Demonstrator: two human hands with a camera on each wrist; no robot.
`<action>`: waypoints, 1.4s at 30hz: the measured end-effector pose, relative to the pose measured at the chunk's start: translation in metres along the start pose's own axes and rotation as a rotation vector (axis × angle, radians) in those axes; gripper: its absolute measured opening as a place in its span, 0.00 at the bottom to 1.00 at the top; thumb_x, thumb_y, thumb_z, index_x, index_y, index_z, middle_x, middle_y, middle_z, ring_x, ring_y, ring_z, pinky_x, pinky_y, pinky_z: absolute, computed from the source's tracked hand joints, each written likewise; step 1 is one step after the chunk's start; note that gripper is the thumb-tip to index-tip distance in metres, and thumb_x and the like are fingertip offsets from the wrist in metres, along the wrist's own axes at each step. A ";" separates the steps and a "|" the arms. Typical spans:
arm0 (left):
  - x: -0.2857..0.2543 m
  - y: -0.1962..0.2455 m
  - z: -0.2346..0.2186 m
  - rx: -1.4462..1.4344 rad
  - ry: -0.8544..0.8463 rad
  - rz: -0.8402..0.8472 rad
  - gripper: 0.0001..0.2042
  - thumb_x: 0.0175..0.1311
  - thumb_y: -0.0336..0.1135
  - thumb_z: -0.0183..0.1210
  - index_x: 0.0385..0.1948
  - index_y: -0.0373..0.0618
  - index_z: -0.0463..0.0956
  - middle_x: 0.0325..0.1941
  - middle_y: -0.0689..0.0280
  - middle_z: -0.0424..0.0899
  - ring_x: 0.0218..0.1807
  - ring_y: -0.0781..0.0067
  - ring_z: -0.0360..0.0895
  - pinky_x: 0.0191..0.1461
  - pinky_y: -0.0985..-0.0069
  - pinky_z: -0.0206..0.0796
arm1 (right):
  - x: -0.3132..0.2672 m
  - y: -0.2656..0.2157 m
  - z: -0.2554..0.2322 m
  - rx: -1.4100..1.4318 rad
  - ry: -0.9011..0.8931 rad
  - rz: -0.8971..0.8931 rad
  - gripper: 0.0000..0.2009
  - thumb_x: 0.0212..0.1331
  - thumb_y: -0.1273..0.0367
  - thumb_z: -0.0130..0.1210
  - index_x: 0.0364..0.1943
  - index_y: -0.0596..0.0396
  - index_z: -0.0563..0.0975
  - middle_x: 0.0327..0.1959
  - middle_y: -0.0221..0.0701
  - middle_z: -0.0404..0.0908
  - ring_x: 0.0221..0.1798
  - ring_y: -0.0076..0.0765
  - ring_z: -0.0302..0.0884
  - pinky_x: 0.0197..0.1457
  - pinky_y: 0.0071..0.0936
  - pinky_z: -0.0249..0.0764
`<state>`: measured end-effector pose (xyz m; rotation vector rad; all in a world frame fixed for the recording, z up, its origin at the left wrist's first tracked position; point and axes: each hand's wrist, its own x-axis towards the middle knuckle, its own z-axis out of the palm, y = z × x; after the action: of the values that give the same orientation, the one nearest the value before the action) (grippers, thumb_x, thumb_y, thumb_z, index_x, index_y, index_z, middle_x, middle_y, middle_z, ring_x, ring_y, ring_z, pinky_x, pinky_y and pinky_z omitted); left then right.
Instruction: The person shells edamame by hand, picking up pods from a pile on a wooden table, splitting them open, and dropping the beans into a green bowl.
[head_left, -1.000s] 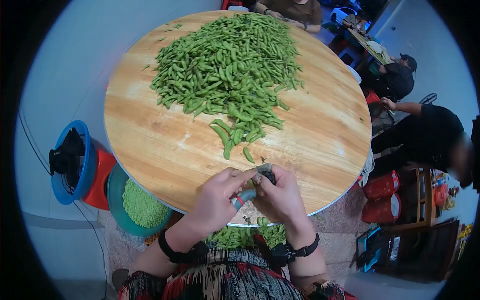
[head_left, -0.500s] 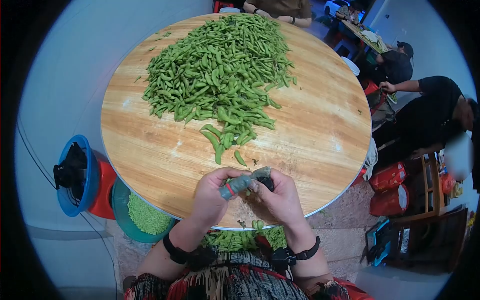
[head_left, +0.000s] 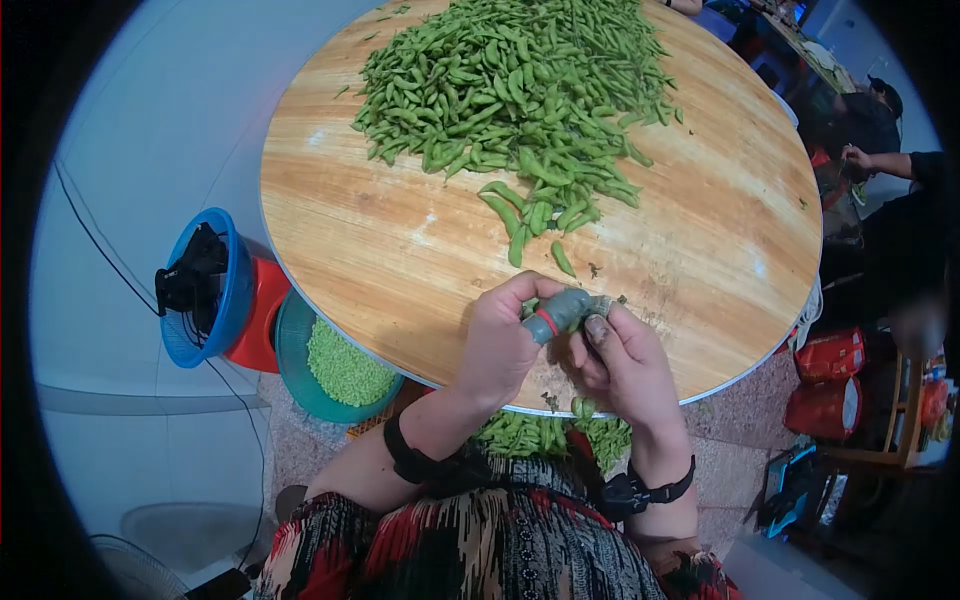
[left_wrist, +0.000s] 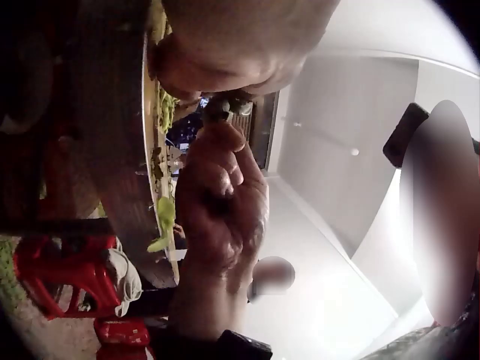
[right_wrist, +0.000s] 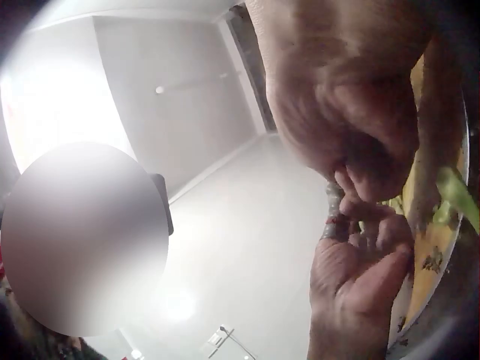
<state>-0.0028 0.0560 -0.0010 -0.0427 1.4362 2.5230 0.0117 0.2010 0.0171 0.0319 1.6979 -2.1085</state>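
Note:
My left hand is curled, its thumb in a grey-green cover with a red band. Green pod parts show between its fingers. The thumb tip of my right hand meets it from the right, the other fingers bent beneath. Both hands pinch at the same small spot above the table's near edge; the pod there is mostly hidden. In the right wrist view the fingertips of the left hand touch the right hand. A large heap of green pods lies beyond, with a single pod nearer.
The round wooden table spans the middle. Below left, a green basin holds shelled beans, beside a red stool and a blue basin. More pods lie under the near edge. People and red containers are at right.
The head view has shifted, so table and hands appear further right. The left thumb has swung over toward the right hand, and the right fingers have curled under.

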 end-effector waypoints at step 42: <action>-0.023 0.011 -0.038 0.663 -0.042 0.147 0.16 0.54 0.17 0.46 0.43 0.40 0.75 0.24 0.71 0.73 0.27 0.84 0.67 0.32 0.85 0.60 | 0.040 -0.004 0.008 -1.267 0.456 -0.488 0.06 0.53 0.70 0.50 0.27 0.60 0.72 0.18 0.47 0.74 0.24 0.54 0.75 0.28 0.42 0.70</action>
<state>0.0140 0.0141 -0.0076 0.2352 2.2403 2.0002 -0.0243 0.1815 0.0111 -0.3233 3.2616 -0.9047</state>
